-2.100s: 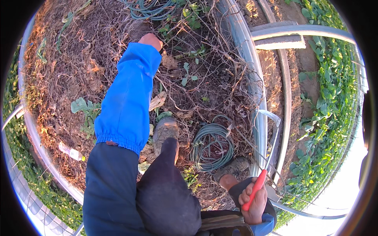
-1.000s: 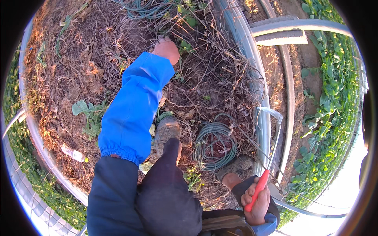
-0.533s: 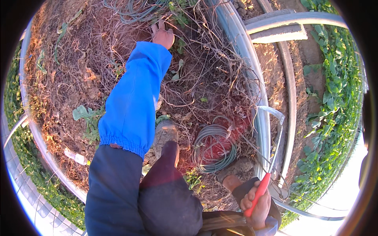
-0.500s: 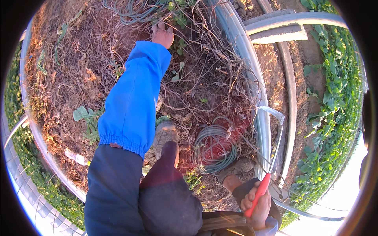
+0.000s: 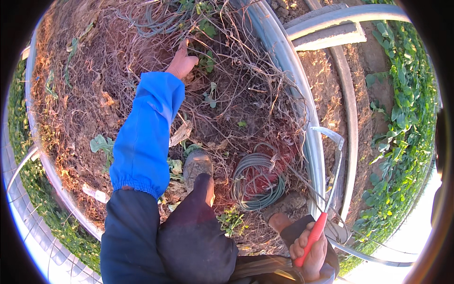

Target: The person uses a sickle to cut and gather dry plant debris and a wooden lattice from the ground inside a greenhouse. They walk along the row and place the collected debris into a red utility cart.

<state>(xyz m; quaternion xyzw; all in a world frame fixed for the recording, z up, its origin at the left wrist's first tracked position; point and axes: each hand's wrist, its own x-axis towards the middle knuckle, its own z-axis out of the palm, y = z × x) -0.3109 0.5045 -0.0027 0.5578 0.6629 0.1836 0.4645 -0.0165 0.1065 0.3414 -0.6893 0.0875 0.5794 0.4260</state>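
Observation:
My left hand (image 5: 182,63), in a blue sleeve cover (image 5: 142,128), reaches forward over a tangle of dry vines (image 5: 255,71). Its index finger and thumb are stretched apart, and nothing shows between them; the other fingers are partly hidden. Small green leaves (image 5: 206,61) grow just right of it. Low on the right, my right hand (image 5: 316,260) is closed round the red handle of a sickle (image 5: 313,239). The sickle's thin shaft points up, and its curved blade overlaps a metal pipe in the view.
Green cord lies coiled (image 5: 260,203) between my boots, with more cord (image 5: 153,32) beyond my left hand. A curved metal pipe (image 5: 295,90) runs along the right, near a concrete piece (image 5: 331,39). Leafy plants (image 5: 402,104) line the far right. A clear plastic bottle (image 5: 94,193) lies left.
My left hand has drawn back toward me and slightly left, its index finger now stretched forward. The right hand keeps the sickle in nearly the same place. The view has shifted slightly.

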